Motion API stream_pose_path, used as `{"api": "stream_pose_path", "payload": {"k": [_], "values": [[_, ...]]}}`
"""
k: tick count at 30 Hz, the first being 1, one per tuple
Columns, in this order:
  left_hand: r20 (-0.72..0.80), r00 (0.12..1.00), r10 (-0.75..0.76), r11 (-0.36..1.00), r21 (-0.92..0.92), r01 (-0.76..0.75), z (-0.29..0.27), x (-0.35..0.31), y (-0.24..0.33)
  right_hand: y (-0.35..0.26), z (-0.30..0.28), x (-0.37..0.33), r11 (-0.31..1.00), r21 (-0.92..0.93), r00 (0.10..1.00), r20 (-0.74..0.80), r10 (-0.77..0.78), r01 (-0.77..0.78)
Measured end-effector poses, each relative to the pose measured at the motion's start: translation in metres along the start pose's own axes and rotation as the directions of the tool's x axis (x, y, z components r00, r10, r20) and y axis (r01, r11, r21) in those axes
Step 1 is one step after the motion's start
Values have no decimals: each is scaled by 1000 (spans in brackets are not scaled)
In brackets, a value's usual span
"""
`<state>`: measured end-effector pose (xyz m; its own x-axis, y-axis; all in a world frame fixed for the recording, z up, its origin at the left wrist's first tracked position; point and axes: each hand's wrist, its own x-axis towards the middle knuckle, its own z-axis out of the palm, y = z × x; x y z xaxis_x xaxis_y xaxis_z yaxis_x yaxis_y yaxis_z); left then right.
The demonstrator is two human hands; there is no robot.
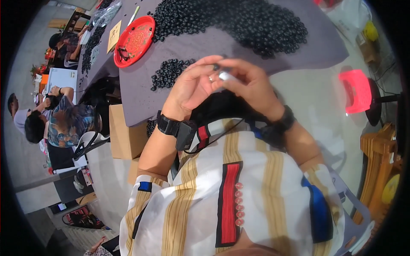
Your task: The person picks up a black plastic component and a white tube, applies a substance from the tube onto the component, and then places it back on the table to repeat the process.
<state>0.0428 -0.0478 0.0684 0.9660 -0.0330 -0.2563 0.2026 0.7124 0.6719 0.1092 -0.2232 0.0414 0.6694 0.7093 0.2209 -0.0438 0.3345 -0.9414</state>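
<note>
So, both bare hands are raised just past the near edge of the purple-grey cloth-covered table (134,94), fingertips brought close together. A small, dark, round bead-like piece (216,67) can be seen right at the left hand's (188,87) fingertips, between the two hands. The left fingers are loosely curled, palm partly shown; whether the piece is actually pinched can't be told. The right hand's (256,87) fingers are bent inward too, with a blurry small white thing (225,77) at the thumb; gripped or worn, that can't be made out.

Black strapped devices (168,125) are worn on both wrists. Beyond the left hand, a small cluster of shiny black round pieces (167,73) is spread on the cloth, with a much bigger black heap (273,30) farther back. A red oval gold-patterned plate (137,38) is set near them.
</note>
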Motion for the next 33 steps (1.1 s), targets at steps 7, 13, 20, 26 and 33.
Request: {"api": "stream_pose_path", "payload": {"k": [7, 13, 20, 26, 33], "values": [[49, 998, -35, 996, -86, 39, 0, 1, -1, 1, -4, 1, 1000, 11, 1000, 29, -5, 4], [65, 997, -42, 995, -93, 48, 2, -3, -2, 2, -3, 0, 1000, -3, 999, 39, -20, 20], [81, 996, -45, 996, -67, 50, -2, -4, -6, 8, -2, 0, 997, -3, 997, -4, 72, -72], [81, 996, -43, 998, -44, 47, -6, -1, -6, 6, -5, 3, 996, 4, 996, 27, 84, -85], [98, 994, -45, 996, -76, 53, -1, -3, -2, -4, 0, 0, 995, -21, 993, 66, 95, -94]]}}
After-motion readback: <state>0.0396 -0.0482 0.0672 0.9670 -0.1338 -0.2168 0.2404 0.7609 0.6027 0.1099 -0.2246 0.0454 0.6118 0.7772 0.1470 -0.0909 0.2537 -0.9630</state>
